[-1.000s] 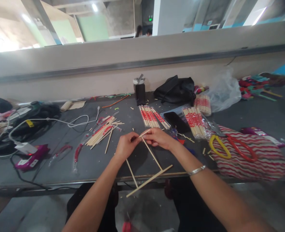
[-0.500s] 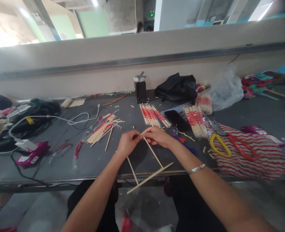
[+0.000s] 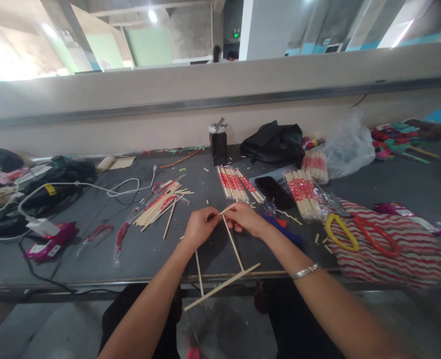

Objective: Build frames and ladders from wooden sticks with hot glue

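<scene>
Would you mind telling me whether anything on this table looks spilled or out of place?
Somewhat: the loose sticks left of the left hand lie fanned untidily, unlike the neater red-labelled row farther right, and short stick pieces are scattered beside the striped cloth. Nothing looks clearly damaged.

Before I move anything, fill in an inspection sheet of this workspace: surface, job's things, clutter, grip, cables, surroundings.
Surface: dark table, dotted with stick scraps.
Job's things: stick frame, its near crosspiece seen past the table's near edge.
Clutter: loose sticks, red-printed stick packs, phone, black bag, striped cloth.
Grip: left hand and right hand pinch the frame's far end; exact finger contact too small to tell.
Cables: white cable loops across the left side; black cable runs to the near edge.
Surroundings: low wall behind the table; green lit sign beyond.
</scene>
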### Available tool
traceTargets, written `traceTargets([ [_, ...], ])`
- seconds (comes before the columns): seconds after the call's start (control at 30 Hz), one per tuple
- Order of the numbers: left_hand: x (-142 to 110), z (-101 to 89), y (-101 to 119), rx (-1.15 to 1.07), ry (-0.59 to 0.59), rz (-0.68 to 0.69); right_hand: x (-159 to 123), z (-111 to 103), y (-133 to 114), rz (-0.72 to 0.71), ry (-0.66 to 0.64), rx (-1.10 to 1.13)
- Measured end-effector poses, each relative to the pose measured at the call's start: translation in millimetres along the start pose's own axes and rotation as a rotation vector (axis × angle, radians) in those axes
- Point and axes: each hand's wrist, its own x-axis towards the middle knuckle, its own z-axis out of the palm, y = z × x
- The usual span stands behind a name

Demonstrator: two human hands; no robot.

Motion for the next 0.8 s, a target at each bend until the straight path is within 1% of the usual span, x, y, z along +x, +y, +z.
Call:
traceTargets([
  [0.2, 0, 1.1, -5, 0.012, 0.000, 0.017, -2, -4, 1, 0.008, 0.097, -0.083],
  [0.33, 1, 2.2, -7, 0.026, -0.003, 0.002, -4, -9, 4, -0.004, 0.145, -0.199],
  [0.43, 2, 3.1, -8, 0.038, 0.007, -0.020, -8, -7, 4, -0.044, 0.211, -0.324],
  [0.53, 2, 1.6, -7, 0.050, -0.004, -0.016, -24, -8, -1, -0.119, 0.304, -0.455],
  [0.6, 2, -0.7, -5, 0.081, -0.011, 0.004, -43, -13, -4, -0.188, 0.395, -0.587],
  [0.63, 2, -2.0, -4, 0.103, -0.010, 0.013, -54, -17, -4, -0.267, 0.464, -0.760],
  [0.67, 2, -3.2, -3, 0.126, -0.007, 0.015, -65, -22, -3, -0.301, 0.537, -0.930],
  [0.7, 1, -4.1, -2, 0.144, -0.006, 0.011, -76, -28, -1, -0.289, 0.603, -1.071],
  [0.73, 1, -4.8, -2, 0.157, -0.006, 0.003, -86, -34, 3, -0.243, 0.660, -1.176],
  [0.8, 1, -5.3, -1, 0.163, -0.011, -0.018, -102, -45, 14, -0.108, 0.740, -1.293],
])
